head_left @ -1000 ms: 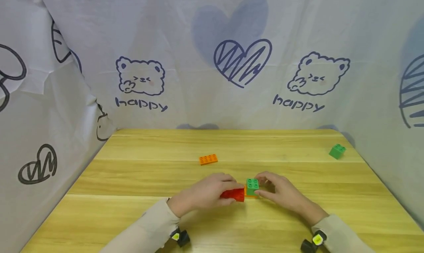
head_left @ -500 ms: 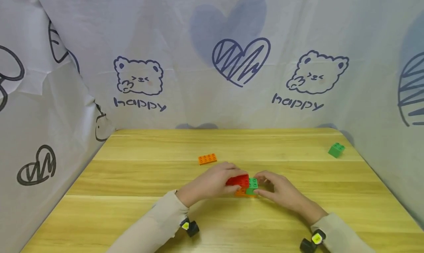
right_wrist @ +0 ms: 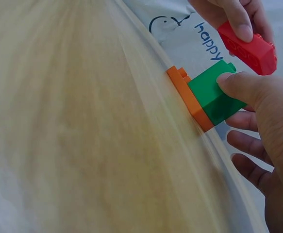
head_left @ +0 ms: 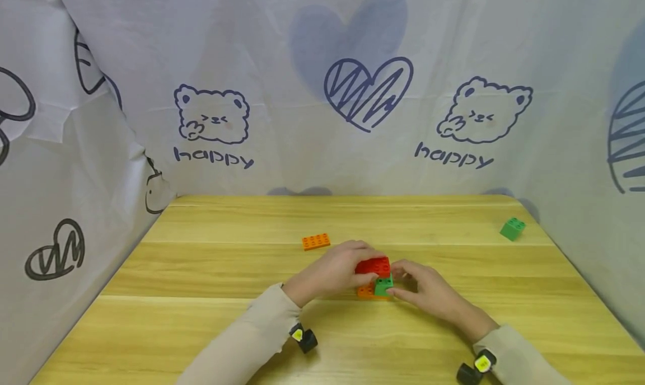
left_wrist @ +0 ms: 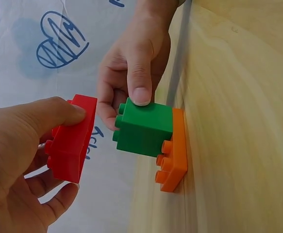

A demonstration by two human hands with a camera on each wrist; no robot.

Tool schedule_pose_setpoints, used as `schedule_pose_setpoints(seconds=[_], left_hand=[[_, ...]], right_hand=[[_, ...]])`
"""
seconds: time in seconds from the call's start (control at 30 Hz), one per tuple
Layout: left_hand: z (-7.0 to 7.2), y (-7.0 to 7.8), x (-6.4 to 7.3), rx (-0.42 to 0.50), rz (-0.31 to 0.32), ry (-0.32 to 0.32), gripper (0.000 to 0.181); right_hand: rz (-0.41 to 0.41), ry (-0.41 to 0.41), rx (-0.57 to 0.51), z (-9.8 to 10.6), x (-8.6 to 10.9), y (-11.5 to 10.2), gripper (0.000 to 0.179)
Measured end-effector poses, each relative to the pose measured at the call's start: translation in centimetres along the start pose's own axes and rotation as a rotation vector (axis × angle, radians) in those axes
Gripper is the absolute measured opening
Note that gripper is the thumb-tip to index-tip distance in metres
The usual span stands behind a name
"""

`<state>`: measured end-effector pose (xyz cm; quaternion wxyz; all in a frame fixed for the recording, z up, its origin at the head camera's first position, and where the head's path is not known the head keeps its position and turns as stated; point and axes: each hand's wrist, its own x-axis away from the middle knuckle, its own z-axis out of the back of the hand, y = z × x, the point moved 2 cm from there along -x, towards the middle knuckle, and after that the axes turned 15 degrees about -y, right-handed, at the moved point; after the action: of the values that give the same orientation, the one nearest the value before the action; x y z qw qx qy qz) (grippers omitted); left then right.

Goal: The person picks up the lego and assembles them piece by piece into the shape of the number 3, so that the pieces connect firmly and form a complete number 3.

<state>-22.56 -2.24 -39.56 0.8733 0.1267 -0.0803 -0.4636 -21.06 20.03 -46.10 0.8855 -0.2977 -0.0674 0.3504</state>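
The left hand [head_left: 335,270] holds a red oblong brick of hard plastic [left_wrist: 74,138], thumb on one long side and fingers curled beneath and behind it. This brick is in the air, slightly tilted, just above a green cube-shaped plastic brick [left_wrist: 145,127] and apart from its studs. The green brick sits on one end of a flat orange studded plate [left_wrist: 177,150], which rests on the tabletop [head_left: 201,273]; studs at the plate's other end are bare. The right hand [head_left: 428,290] pinches the green brick, its thumb against one face, other fingers spread loosely.

All three pieces look light and stiff, likely hard to break, though the smooth sides may slip a little. The red brick would be best taken by its opposite long sides, low enough to leave studs and underside free. The green brick's flat faces should suit a steady pinch, close to the plate.
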Motion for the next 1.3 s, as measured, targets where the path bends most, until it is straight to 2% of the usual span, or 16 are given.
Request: schedule_pose_setpoints(seconds=[0.4,0.7,1.3], left_hand=[[-0.8,-0.1,-0.7,0.007,-0.009,-0.04,0.04],[-1.3,0.0,-0.8,0.089,-0.017,-0.046,0.039],[-1.7,-0.2,-0.8,-0.002,-0.048,-0.05,0.04]], right_hand=[[0.006,0.0,-0.031,-0.1,0.0,0.1,0.037],[0.016,0.009,-0.031,0.0,0.1,0.0,0.04],[0.0,0.004,-0.044,0.0,0.1,-0.2,0.04]])
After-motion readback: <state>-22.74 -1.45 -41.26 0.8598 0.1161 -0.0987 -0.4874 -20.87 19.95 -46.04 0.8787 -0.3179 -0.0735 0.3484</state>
